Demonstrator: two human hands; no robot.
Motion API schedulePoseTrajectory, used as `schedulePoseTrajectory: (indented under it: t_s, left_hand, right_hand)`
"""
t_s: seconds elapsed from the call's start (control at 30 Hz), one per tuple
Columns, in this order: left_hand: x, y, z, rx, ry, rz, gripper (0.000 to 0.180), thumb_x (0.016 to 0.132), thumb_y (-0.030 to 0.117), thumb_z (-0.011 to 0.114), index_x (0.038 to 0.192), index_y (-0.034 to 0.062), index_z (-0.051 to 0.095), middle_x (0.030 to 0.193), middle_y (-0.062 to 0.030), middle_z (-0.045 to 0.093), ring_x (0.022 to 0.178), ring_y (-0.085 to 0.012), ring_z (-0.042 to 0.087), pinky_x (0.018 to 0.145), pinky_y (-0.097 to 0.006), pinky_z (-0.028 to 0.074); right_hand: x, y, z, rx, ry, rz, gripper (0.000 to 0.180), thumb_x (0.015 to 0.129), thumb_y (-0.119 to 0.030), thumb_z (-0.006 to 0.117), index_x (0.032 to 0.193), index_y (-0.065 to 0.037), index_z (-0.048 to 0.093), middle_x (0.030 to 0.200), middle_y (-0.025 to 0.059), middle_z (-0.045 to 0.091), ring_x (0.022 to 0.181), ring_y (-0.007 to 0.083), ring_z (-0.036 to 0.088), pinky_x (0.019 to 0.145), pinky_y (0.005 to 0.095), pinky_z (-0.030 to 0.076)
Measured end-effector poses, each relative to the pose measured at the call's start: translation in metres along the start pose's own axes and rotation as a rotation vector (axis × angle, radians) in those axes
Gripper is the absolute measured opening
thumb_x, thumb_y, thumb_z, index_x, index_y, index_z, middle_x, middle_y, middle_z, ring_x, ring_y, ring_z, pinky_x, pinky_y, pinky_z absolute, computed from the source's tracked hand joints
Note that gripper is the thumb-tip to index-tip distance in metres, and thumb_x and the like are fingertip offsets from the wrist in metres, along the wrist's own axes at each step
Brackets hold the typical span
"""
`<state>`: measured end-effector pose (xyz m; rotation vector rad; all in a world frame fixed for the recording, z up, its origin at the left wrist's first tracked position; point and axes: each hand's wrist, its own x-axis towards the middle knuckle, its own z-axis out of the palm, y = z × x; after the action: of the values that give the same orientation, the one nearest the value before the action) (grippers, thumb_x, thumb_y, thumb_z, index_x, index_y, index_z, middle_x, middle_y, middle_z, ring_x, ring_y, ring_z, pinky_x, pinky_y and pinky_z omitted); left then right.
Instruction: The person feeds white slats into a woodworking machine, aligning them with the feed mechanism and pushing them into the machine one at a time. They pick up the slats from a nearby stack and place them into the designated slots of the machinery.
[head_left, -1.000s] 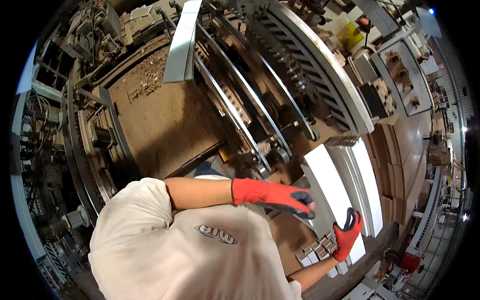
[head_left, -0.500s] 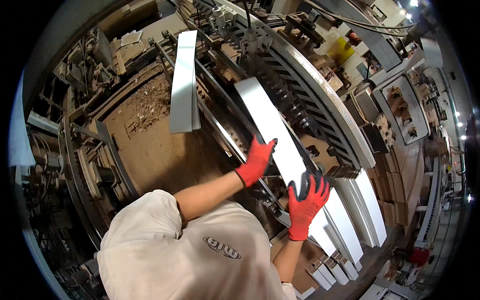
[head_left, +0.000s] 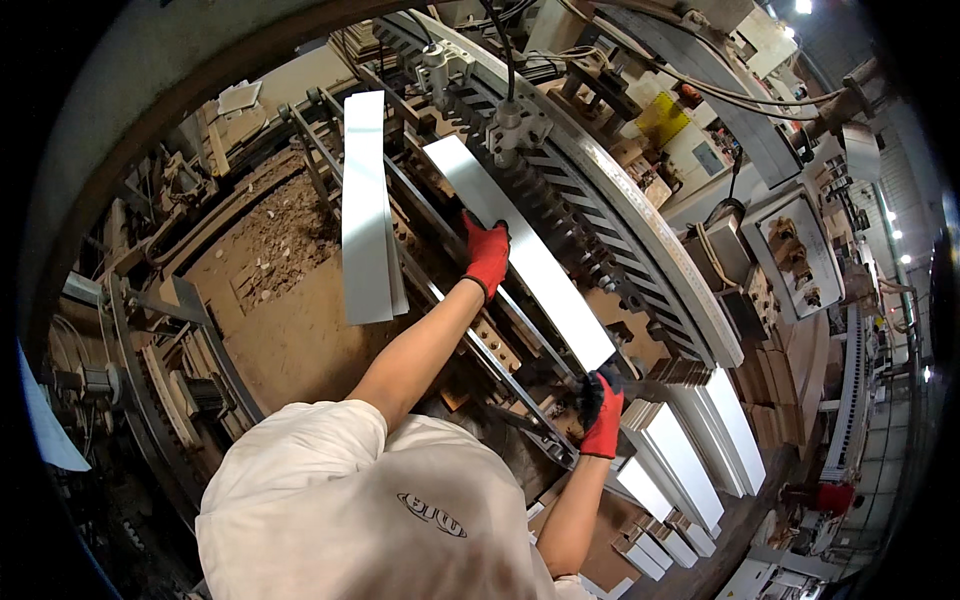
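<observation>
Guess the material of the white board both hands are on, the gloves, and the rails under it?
White board: likely laminated or painted wood panel; flat, matte, sharp edges, uniform white. Gloves on left hand and right hand: red knit fabric, palm of the right one dark, probably rubber-coated. Rails: metal, grey with a dull sheen.

A workshop hall with ceiling lamps [head_left: 803, 6] lit at upper right and a sawdust-strewn floor [head_left: 283, 300] below.

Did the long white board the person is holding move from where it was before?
Yes. The white board, held by both gloved hands, has slid farther along the machine's rails, away from the person.
</observation>
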<state>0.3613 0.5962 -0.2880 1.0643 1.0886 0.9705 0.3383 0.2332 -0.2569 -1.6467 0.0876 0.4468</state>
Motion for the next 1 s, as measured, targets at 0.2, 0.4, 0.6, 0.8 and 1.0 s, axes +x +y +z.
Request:
schedulePoseTrajectory:
  t_s: [0.2,0.4,0.6,0.8,1.0]
  left_hand:
    - [-0.014,0.04,0.006,-0.041,-0.182,-0.243,0.088,0.088,0.014,0.059,0.156,0.0092,0.004,0.102,-0.0148,0.064,0.081,-0.0233,0.06,0.079,-0.038,0.049]
    - [0.02,0.012,0.018,0.012,-0.174,-0.021,0.095,0.087,0.02,0.061,0.154,0.0034,-0.005,0.091,-0.0144,0.063,0.077,-0.0233,0.06,0.073,-0.038,0.049]
    - [0.017,-0.009,0.038,0.612,-0.146,0.229,0.106,0.077,0.037,0.072,0.155,0.0088,0.007,0.137,-0.0286,0.042,0.127,-0.04,0.043,0.102,-0.044,0.04]
    - [-0.022,0.037,0.034,0.614,-0.193,0.026,0.102,0.071,0.047,0.077,0.154,0.0187,0.023,0.154,-0.0345,0.009,0.139,-0.0488,0.025,0.11,-0.052,0.032]
    - [-0.003,0.016,0.053,0.544,-0.064,-0.022,0.096,0.07,0.047,0.077,0.152,0.0268,0.03,0.152,-0.0343,0.016,0.141,-0.048,0.023,0.113,-0.049,0.028]
  right_hand:
    - [0.023,0.004,0.018,0.206,0.019,-0.045,0.025,0.088,-0.017,0.071,0.109,-0.005,0.062,0.09,0.0024,0.063,0.071,0.0127,0.059,0.058,0.0283,0.048]
    - [0.035,-0.017,0.05,0.351,0.126,-0.068,0.022,0.087,-0.01,0.069,0.106,-0.008,0.06,0.081,0.0031,0.063,0.063,0.0144,0.061,0.055,0.0276,0.051]
    - [0.079,-0.006,0.054,0.443,0.244,-0.232,0.009,0.087,-0.005,0.064,0.095,-0.004,0.061,0.076,0.004,0.062,0.057,0.0146,0.058,0.052,0.0284,0.049]
    - [0.082,-0.025,0.067,-0.047,0.545,-0.382,0.01,0.085,-0.008,0.064,0.089,0.001,0.065,0.079,0.0041,0.064,0.063,0.0138,0.057,0.058,0.0303,0.047]
    - [0.135,0.009,0.047,0.118,0.407,-0.366,0.017,0.088,-0.009,0.065,0.1,0.001,0.069,0.083,0.0007,0.064,0.066,0.0109,0.056,0.06,0.0264,0.047]
